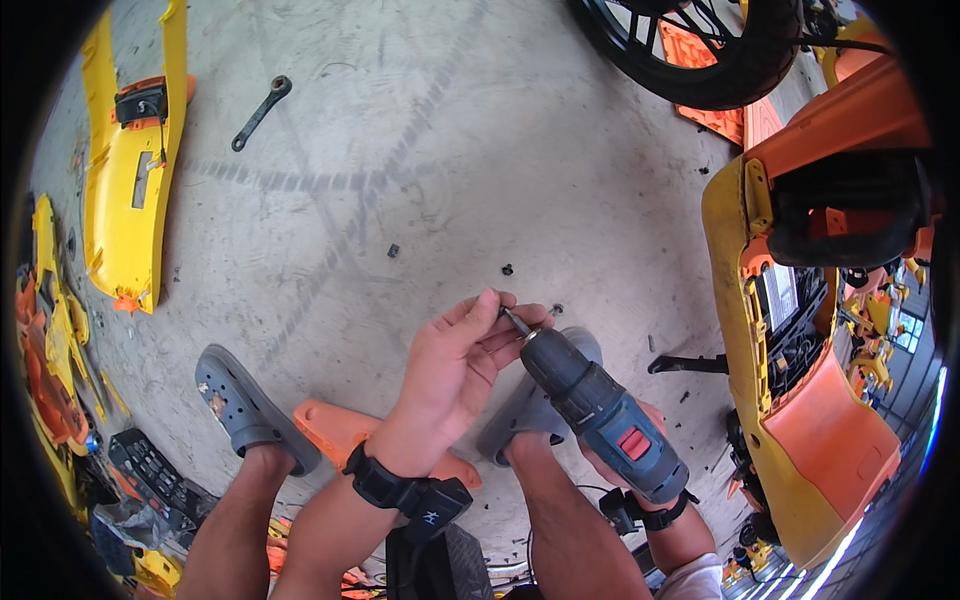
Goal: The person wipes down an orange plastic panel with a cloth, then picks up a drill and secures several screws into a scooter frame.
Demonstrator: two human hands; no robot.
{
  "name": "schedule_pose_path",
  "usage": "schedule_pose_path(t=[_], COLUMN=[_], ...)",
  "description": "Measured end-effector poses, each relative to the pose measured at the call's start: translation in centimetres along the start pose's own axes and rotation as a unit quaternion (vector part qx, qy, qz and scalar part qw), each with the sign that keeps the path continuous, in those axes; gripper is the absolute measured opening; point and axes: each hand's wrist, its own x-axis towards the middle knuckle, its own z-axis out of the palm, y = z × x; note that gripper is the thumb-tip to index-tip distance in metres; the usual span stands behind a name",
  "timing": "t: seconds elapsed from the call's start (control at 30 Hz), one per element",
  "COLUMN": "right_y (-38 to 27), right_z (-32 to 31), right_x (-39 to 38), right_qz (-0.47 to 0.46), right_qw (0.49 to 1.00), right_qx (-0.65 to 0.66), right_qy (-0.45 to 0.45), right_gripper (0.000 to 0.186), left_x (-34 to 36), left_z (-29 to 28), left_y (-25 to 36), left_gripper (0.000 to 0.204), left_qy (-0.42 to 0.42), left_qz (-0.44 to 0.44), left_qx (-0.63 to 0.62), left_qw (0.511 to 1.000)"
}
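My right hand (594, 466) is wrapped round a blue and black cordless drill (606, 424) with a red switch on top; the drill hides most of its grip. The drill's steel bit (517, 322) points up and left toward my left hand (455, 348). There the thumb and fingers close round the bit's tip, pinching what looks like a small dark screw, partly hidden. A metal bolt (556, 310) shows just past my left fingertips. On the floor ahead lies a small black screw (507, 269).
A yellow and orange vehicle body (790, 440) stands at right, a black wheel (690, 60) at far right. Yellow panels (130, 220) lie at left. A black crank arm (262, 113) and a small dark piece (393, 251) lie ahead. An orange piece (335, 425) is between my grey clogs (245, 400).
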Motion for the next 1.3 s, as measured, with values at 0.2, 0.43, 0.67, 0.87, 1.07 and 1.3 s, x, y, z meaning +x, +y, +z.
schedule_pose_path(t=[0.2, 0.43, 0.67, 0.87, 1.07, 1.3], right_y=[0.3, 0.7, 0.7, 0.7, 0.8, 3.7], right_z=[-0.8, -0.8, -1.0, -0.4, -0.5, 3.4], right_x=[-0.4, -0.5, -0.8, -0.9, -1.2, 0.4], right_qz=[-0.009, 0.006, 0.026, 0.038, 0.121, 0.118], right_qw=[1.0, 1.0, 0.999, 0.997, 0.992, 0.98], right_qx=[-0.008, 0.023, 0.035, -0.015, 0.026, 0.037], right_qy=[0.003, -0.007, 0.022, 0.063, 0.015, 0.155], right_gripper=[0.047, 0.035, 0.02, 0.022, 0.026, 0.017], left_x=[0.5, 0.6, 1.0, 2.0, 3.0, 8.0], left_z=[1.0, 1.4, 2.7, 3.3, 5.2, 11.4], left_y=[0.2, 0.7, 0.9, 0.4, 0.3, -0.4], left_gripper=[0.027, 0.028, 0.031, 0.033, 0.036, 0.038], left_qy=[0.009, -0.003, -0.044, -0.069, -0.109, -0.136], left_qz=[-0.023, -0.031, -0.027, -0.008, -0.022, -0.022], left_qx=[0.055, 0.106, 0.142, 0.165, 0.175, 0.306], left_qw=[0.998, 0.994, 0.989, 0.984, 0.978, 0.942])
